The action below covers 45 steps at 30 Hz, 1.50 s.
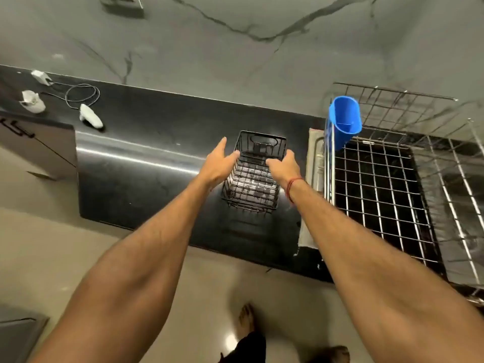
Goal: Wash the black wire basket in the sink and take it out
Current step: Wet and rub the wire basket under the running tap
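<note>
The black wire basket (252, 179) stands upright on the dark countertop (146, 184), just left of the sink area. My left hand (218, 165) lies against the basket's left side, fingers stretched out and the thumb touching the top rim. My right hand (284, 167) is at the right side, its fingers curled over the top rim and gripping it. A red thread circles my right wrist. The basket holds nothing, and light glints through its wire bottom.
A metal wire dish rack (379, 195) stands right of the basket, with a blue plastic cup (344, 120) hung on its near-left corner. The steel sink (461, 205) lies at the far right. White chargers and a cable (83, 98) lie at the back left.
</note>
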Available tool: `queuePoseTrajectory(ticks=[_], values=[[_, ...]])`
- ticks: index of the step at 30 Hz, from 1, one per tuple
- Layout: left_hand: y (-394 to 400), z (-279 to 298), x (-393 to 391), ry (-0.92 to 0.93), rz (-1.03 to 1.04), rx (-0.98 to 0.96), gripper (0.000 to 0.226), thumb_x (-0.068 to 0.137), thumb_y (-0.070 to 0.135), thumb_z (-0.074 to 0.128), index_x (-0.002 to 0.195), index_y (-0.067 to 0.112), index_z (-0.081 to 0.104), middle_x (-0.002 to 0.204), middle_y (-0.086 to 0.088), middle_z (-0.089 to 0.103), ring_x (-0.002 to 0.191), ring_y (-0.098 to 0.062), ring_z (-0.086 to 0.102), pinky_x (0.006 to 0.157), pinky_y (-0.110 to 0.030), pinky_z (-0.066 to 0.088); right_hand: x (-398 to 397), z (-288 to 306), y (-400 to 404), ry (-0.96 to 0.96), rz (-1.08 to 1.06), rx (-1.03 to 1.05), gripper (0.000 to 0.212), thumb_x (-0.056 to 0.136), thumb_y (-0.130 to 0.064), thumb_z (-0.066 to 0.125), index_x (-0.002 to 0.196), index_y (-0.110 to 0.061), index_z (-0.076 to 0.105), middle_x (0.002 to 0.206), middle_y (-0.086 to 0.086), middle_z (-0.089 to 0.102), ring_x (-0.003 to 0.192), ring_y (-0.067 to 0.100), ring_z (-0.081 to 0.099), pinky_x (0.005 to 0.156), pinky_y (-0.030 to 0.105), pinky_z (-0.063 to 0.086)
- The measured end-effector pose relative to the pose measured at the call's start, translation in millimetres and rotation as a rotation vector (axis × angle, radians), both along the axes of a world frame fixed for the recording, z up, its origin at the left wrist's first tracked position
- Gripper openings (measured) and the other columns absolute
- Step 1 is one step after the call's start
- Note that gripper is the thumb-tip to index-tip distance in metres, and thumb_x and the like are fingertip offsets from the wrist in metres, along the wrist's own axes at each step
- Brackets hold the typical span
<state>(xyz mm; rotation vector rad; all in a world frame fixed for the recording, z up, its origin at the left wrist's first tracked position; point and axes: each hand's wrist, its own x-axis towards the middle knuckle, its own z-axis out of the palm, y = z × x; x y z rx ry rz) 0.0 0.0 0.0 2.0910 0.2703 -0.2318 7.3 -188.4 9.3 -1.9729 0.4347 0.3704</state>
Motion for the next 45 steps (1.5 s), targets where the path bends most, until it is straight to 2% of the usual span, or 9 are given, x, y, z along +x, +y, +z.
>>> queuePoseTrajectory(ticks=[5,10,15,17,21,25,31,38,45], values=[[23,-39,8,0.146,-0.009,0.003,0.087,0.105,0.022,0.065,0.173,0.014,0.012,0.179,-0.009,0.020,0.164,-0.025,0.024,0.132,-0.039,0.022,-12,-35,15,0.027,-0.114,0.042,0.086,0.097,-0.007,0.057,0.168,-0.028,0.015,0.165,0.009,0.039,0.112,0.019,0.065,0.088,0.029,0.057],[24,-54,9,0.178,-0.121,-0.134,0.068,0.111,0.006,0.049,0.172,0.012,0.019,0.173,-0.010,0.034,0.157,-0.022,0.038,0.118,-0.024,0.029,-10,-55,15,0.054,-0.191,0.125,0.083,0.096,0.016,0.040,0.166,-0.027,0.028,0.164,0.004,0.042,0.087,0.002,0.055,0.051,0.002,0.042],[15,-48,4,0.096,-0.144,-0.195,0.060,0.103,-0.013,0.039,0.145,0.028,0.050,0.113,0.014,0.069,0.094,0.002,0.067,0.087,-0.013,0.053,0,-71,9,0.065,-0.165,0.119,0.085,0.091,0.016,0.037,0.161,-0.032,0.039,0.162,-0.001,0.047,0.139,0.019,0.053,0.082,0.005,0.050],[13,-42,1,0.054,-0.127,-0.220,0.057,0.102,-0.014,0.040,0.135,0.031,0.054,0.111,0.016,0.070,0.094,0.007,0.070,0.084,-0.011,0.055,-1,-68,6,0.054,-0.156,0.124,0.084,0.093,0.015,0.037,0.163,-0.033,0.036,0.164,-0.002,0.045,0.136,0.020,0.056,0.101,0.024,0.054],[19,-21,-1,-0.056,-0.119,-0.186,0.060,0.099,-0.008,0.042,0.132,0.038,0.062,0.110,0.015,0.074,0.086,0.004,0.066,0.077,-0.010,0.048,-4,-34,6,-0.004,-0.101,0.161,0.079,0.098,0.014,0.036,0.165,-0.027,0.032,0.164,0.000,0.043,0.101,0.011,0.066,0.056,0.006,0.048],[24,9,5,-0.138,-0.084,-0.135,0.052,0.093,0.002,0.045,0.125,0.031,0.073,0.087,0.004,0.063,0.077,-0.013,0.047,0.068,-0.032,0.039,-3,9,1,-0.065,-0.086,0.164,0.079,0.098,0.017,0.035,0.167,-0.019,0.024,0.171,0.007,0.030,0.142,0.029,0.053,0.101,0.027,0.052],[-11,94,-2,-0.230,-0.158,-0.174,0.044,0.093,-0.015,0.045,0.097,0.020,0.071,0.077,0.024,0.069,0.073,0.007,0.059,0.075,-0.013,0.048,1,77,-39,-0.150,-0.030,0.140,0.078,0.097,0.016,0.037,0.167,-0.016,0.023,0.171,0.011,0.027,0.150,0.027,0.040,0.114,0.036,0.044],[-96,168,1,-0.325,-0.379,-0.103,0.023,0.092,0.000,0.052,0.096,0.013,0.071,0.083,0.019,0.069,0.081,-0.002,0.060,0.086,-0.025,0.049,13,129,-147,-0.204,-0.075,0.088,0.038,0.098,0.007,0.036,0.116,-0.012,0.064,0.103,0.010,0.061,0.079,0.016,0.055,0.059,0.024,0.048],[-233,201,-1,-0.336,-0.429,-0.107,0.019,0.083,0.016,0.054,0.090,0.003,0.066,0.082,-0.008,0.055,0.081,-0.021,0.050,0.079,-0.040,0.045,-20,176,-288,-0.213,-0.194,0.099,0.058,0.093,0.008,0.040,0.146,-0.008,0.053,0.132,0.007,0.051,0.138,0.028,0.049,0.118,0.045,0.043]])
